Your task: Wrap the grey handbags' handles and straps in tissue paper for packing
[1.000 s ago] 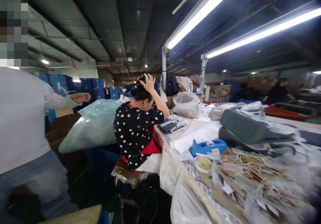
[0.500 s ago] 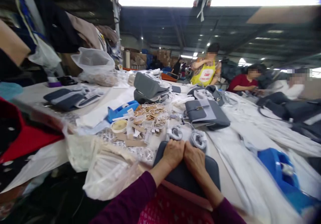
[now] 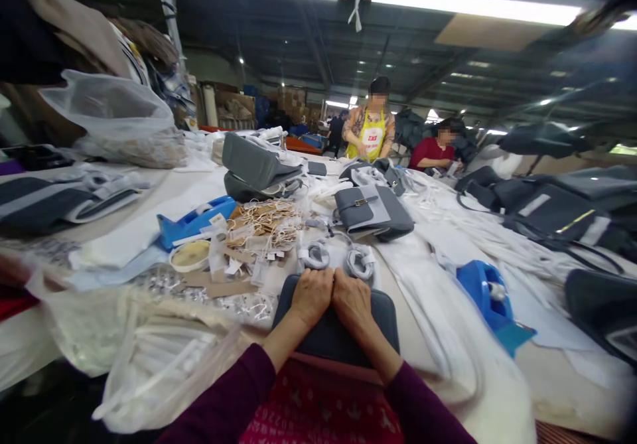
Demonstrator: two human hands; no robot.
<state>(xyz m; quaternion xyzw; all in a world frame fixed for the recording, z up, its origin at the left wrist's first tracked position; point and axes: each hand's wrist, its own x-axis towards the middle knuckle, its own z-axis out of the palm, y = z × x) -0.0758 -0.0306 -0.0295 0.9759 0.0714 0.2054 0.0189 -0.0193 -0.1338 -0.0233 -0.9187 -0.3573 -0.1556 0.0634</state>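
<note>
A dark grey-blue bag [image 3: 333, 338] lies on the table right in front of my body. Both hands rest on its far part with knuckles up and thumb sides touching. My left hand [image 3: 312, 293] is closed on the bag, its fingertips hidden from above. Beside it my right hand [image 3: 352, 296] is closed the same way. Just beyond them lie two coiled grey straps, the left coil [image 3: 315, 255] and the right coil [image 3: 360, 262], partly wrapped in white material.
Left of the bag are tags with strings [image 3: 266, 222], a tape roll [image 3: 190, 255] and a blue tape dispenser [image 3: 196, 220]. Another blue dispenser [image 3: 484, 295] stands right. More grey bags [image 3: 373, 212] lie beyond. A person in a yellow apron [image 3: 371, 132] stands across the table.
The view has turned to the right, so the surroundings sit further left. My hands remain closed together on the bag. The person in the apron has lowered an arm.
</note>
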